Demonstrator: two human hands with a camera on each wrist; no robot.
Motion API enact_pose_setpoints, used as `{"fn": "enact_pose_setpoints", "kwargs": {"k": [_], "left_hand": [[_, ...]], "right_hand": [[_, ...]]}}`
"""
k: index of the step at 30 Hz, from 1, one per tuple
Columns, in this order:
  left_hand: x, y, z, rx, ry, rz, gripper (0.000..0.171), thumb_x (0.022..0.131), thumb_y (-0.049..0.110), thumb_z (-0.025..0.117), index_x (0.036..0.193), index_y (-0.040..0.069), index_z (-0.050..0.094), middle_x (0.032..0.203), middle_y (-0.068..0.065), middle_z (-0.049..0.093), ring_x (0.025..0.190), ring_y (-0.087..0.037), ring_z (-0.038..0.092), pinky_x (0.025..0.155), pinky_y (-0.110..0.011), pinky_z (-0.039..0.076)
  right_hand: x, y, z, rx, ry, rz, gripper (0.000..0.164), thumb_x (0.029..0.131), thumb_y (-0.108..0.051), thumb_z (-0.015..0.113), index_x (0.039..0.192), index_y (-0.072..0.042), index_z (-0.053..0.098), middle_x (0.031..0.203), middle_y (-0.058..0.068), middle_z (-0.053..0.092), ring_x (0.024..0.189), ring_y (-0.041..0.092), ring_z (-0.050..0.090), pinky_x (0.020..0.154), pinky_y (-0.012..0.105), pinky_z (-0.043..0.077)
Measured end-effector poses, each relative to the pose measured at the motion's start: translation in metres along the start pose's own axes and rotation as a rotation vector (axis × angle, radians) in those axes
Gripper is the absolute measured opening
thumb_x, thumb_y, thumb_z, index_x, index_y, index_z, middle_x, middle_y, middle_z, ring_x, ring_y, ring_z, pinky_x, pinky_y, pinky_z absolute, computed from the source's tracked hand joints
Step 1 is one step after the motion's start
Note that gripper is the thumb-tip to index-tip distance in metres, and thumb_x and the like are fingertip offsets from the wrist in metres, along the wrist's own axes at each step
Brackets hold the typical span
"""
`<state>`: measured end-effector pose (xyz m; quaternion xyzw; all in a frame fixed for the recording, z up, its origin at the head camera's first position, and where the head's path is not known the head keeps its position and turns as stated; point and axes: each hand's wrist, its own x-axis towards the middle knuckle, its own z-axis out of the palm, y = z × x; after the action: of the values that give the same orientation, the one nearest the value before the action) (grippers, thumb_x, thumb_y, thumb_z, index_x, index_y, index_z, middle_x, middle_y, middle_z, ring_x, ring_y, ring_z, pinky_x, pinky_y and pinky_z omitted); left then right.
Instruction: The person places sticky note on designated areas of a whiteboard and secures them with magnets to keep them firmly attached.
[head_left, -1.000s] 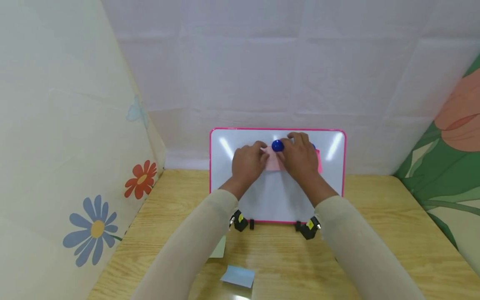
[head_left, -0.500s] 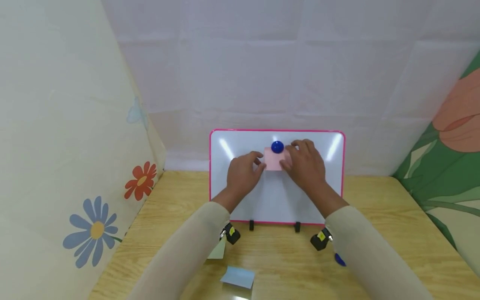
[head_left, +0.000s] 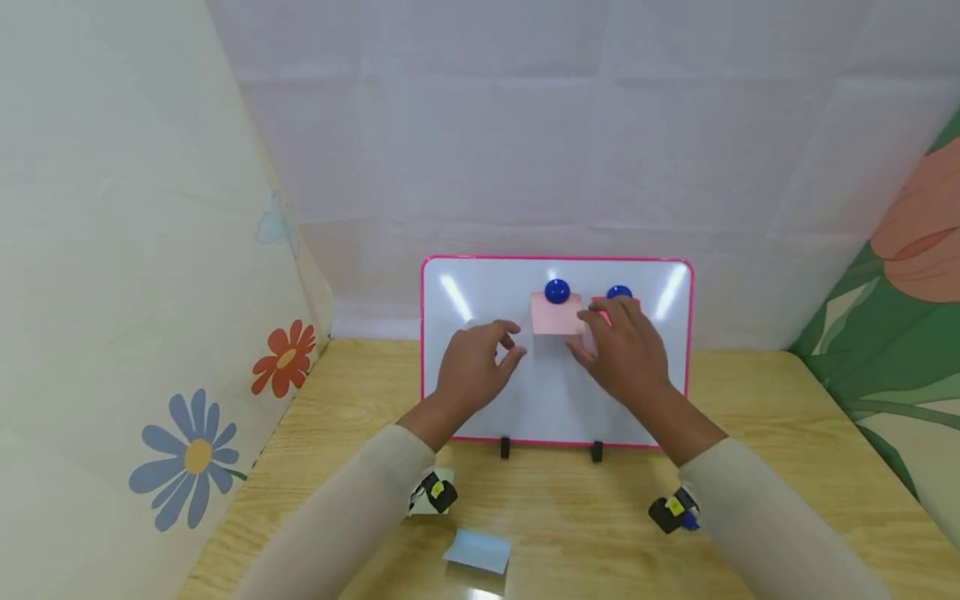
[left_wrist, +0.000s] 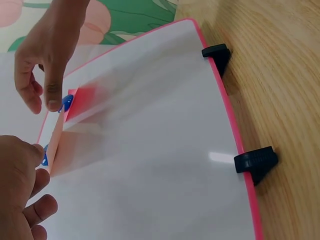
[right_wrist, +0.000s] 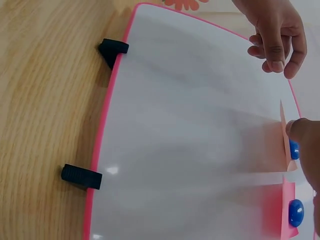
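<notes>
A whiteboard (head_left: 551, 396) with a pink frame bears a light pink sticky note (head_left: 555, 320), with a round blue magnet (head_left: 557, 291) at its top edge. Beside it, a second blue magnet (head_left: 619, 292) sits on a bright pink note (right_wrist: 287, 210), partly covered in the head view by my right hand (head_left: 628, 350). That hand hovers at the light pink note's right edge, fingers loosely bent and gripping nothing visible. My left hand (head_left: 474, 368) is off to the note's left, thumb and fingers apart, holding nothing. In both wrist views the light pink note's free edge stands away from the board.
Black feet (head_left: 597, 451) support the board on the wooden table (head_left: 555, 508). In front lie a light blue note (head_left: 478, 552) and a pale green note (head_left: 444, 478), partly behind the left wrist camera. A blue object (head_left: 691, 522) shows beside the right wrist camera.
Both hands have drawn back and apart from the light pink note and its magnet. The right hand has moved right and down, uncovering part of the bright pink note and its magnet.
</notes>
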<state>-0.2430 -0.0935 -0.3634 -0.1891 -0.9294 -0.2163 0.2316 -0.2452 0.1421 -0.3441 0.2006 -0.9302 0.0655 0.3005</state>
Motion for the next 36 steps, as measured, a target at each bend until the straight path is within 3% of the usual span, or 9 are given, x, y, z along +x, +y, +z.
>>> {"fn": "enact_pose_setpoints", "kwargs": {"k": [9,18,29,36], "left_hand": [[-0.013,-0.003,-0.007,0.028,-0.054,-0.008,0.030,0.096,0.032,0.075,0.123,0.019,0.069,0.101,0.007,0.072,0.080,-0.010,0.059,0.078,-0.032,0.050],[-0.029,-0.006,-0.013,0.049,-0.119,0.069,0.027,0.095,0.029,0.076,0.119,0.017,0.072,0.102,0.006,0.072,0.085,-0.013,0.064,0.081,-0.035,0.050],[-0.060,-0.009,-0.020,0.031,-0.242,0.101,0.024,0.094,0.025,0.078,0.115,0.016,0.073,0.100,0.005,0.073,0.090,-0.014,0.066,0.083,-0.039,0.050],[-0.079,-0.018,-0.020,0.018,-0.260,0.111,0.021,0.091,0.023,0.080,0.110,0.017,0.073,0.096,0.007,0.072,0.091,-0.014,0.066,0.082,-0.038,0.050]], "right_hand": [[-0.016,0.005,0.000,0.021,0.004,-0.037,0.053,0.085,-0.041,0.085,0.121,-0.006,0.070,0.124,0.013,0.060,0.119,0.033,0.052,0.091,0.045,0.053],[-0.031,0.007,-0.003,0.073,-0.037,-0.055,0.055,0.083,-0.040,0.086,0.122,-0.006,0.070,0.124,0.013,0.060,0.119,0.033,0.052,0.089,0.047,0.053],[-0.056,0.017,-0.005,0.045,-0.030,-0.104,0.058,0.081,-0.041,0.088,0.122,-0.005,0.069,0.119,0.012,0.062,0.115,0.034,0.055,0.087,0.046,0.054],[-0.070,0.020,-0.005,0.051,-0.076,-0.064,0.058,0.081,-0.041,0.087,0.123,-0.005,0.068,0.123,0.013,0.062,0.119,0.035,0.055,0.088,0.048,0.054]]}}
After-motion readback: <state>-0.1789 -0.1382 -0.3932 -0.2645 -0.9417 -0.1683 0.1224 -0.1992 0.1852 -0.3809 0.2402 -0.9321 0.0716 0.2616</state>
